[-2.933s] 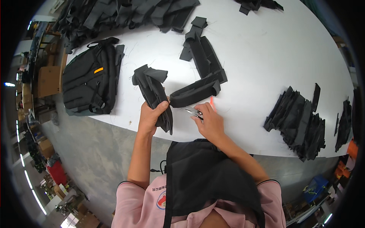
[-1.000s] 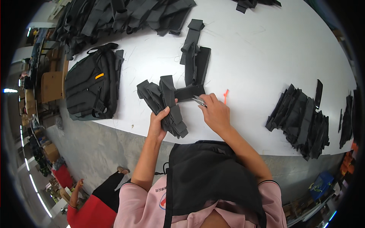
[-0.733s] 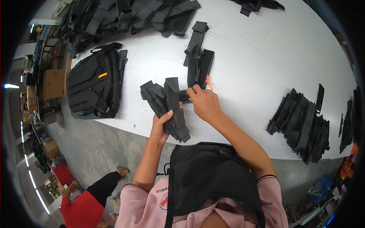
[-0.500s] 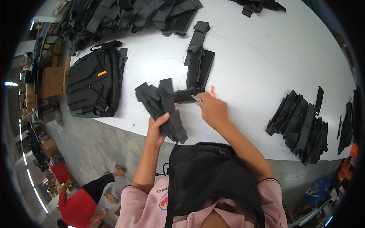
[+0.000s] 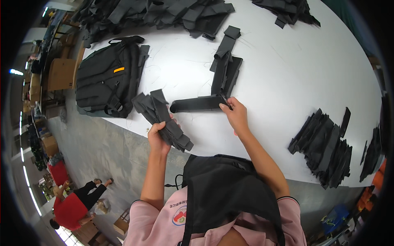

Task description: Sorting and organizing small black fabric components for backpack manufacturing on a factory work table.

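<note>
My left hand [image 5: 159, 133] is closed around a bundle of dark grey fabric strips [image 5: 164, 119], held fanned above the table's near edge. My right hand [image 5: 237, 115] is closed on a pair of small snips, mostly hidden in the palm, with a bit of orange showing below the hand. Its fingertips are at the right end of a long black strip [image 5: 197, 105] lying crosswise on the table; whether they also pinch it, I cannot tell. Beyond that hand lie more folded black strips [image 5: 225, 67], overlapping one another.
A black backpack [image 5: 108, 80] with an orange tag lies on the white table [image 5: 279, 82] at left. Heaps of dark strips lie at the back [image 5: 164, 16], far right [image 5: 287, 10] and right [image 5: 322, 147]. A person in red [image 5: 67, 211] is on the floor area at lower left.
My left hand has moved left with its bundle, uncovering the crosswise strip. My right hand has turned, and the snips' blade and orange part have swung round with it.
</note>
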`<action>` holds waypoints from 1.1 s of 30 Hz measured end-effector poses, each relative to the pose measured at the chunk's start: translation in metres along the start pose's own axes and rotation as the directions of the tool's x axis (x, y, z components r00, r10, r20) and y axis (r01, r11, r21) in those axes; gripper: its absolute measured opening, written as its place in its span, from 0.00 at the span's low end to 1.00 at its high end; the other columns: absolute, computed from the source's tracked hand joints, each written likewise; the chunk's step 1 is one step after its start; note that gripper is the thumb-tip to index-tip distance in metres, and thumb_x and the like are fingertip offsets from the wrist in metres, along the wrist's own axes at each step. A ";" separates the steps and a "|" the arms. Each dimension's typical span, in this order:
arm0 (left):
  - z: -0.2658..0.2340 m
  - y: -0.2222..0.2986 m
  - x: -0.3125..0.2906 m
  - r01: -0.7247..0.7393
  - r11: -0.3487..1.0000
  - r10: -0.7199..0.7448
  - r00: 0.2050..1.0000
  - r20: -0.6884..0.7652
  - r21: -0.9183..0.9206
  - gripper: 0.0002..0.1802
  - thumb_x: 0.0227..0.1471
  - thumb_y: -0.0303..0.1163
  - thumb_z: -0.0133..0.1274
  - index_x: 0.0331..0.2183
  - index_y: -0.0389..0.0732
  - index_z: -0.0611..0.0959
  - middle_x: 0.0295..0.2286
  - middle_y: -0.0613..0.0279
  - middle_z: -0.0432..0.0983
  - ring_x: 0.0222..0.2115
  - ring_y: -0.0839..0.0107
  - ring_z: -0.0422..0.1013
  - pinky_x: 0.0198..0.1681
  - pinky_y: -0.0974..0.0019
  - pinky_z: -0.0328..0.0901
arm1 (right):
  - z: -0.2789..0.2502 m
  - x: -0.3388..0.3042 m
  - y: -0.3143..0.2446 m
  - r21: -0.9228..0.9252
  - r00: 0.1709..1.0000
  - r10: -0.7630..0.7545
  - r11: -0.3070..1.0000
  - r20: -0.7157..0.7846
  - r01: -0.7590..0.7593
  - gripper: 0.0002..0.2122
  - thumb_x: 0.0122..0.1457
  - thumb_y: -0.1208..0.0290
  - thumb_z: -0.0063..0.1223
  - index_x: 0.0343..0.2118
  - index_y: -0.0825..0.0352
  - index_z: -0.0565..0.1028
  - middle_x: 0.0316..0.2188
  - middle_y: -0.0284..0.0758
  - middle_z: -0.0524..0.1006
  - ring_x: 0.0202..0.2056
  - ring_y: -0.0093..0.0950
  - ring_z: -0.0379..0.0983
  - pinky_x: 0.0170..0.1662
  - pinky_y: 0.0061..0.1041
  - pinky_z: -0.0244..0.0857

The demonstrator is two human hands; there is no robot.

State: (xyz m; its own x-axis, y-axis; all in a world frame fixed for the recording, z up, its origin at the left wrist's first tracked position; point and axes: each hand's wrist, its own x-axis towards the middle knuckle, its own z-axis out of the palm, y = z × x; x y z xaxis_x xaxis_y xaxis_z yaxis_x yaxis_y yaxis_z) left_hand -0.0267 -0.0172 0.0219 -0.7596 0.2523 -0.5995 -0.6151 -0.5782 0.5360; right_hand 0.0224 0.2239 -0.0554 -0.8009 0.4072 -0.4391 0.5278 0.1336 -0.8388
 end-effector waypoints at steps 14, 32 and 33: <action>0.004 -0.055 0.027 0.185 0.977 -0.192 0.980 -0.055 -0.106 0.15 0.44 0.27 0.53 0.38 0.37 0.75 0.31 0.60 0.73 0.35 0.64 0.71 0.43 0.59 0.68 | -0.001 -0.070 0.020 0.443 0.888 0.208 0.806 0.411 -0.394 0.07 0.55 0.71 0.49 0.26 0.70 0.69 0.17 0.33 0.72 0.12 0.15 0.58 0.16 0.15 0.50; -0.006 -0.018 0.017 -0.047 0.956 0.038 0.999 0.036 0.289 0.21 0.43 0.27 0.58 0.39 0.37 0.68 0.29 0.62 0.69 0.29 0.69 0.69 0.39 0.59 0.69 | -0.014 -0.077 -0.033 -0.550 0.805 -0.478 0.591 0.351 0.591 0.12 0.47 0.69 0.56 0.35 0.61 0.69 0.28 0.31 0.69 0.24 0.32 0.69 0.26 0.30 0.61; -0.004 -0.018 0.017 -0.048 0.954 0.041 0.999 0.032 0.294 0.20 0.43 0.27 0.58 0.38 0.36 0.68 0.29 0.61 0.69 0.29 0.69 0.70 0.38 0.59 0.69 | -0.010 -0.071 -0.036 -0.532 0.749 -0.538 0.533 0.388 0.658 0.11 0.46 0.71 0.55 0.33 0.61 0.69 0.27 0.31 0.67 0.23 0.31 0.68 0.24 0.30 0.60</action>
State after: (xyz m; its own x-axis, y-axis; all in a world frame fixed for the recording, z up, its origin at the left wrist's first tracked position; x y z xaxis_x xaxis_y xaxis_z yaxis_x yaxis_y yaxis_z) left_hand -0.0274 -0.0059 -0.0001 -0.7904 0.2531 -0.5578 -0.6125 -0.3356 0.7157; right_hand 0.0631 0.1989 0.0090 -0.9931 -0.1173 -0.0024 -0.0954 0.8195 -0.5651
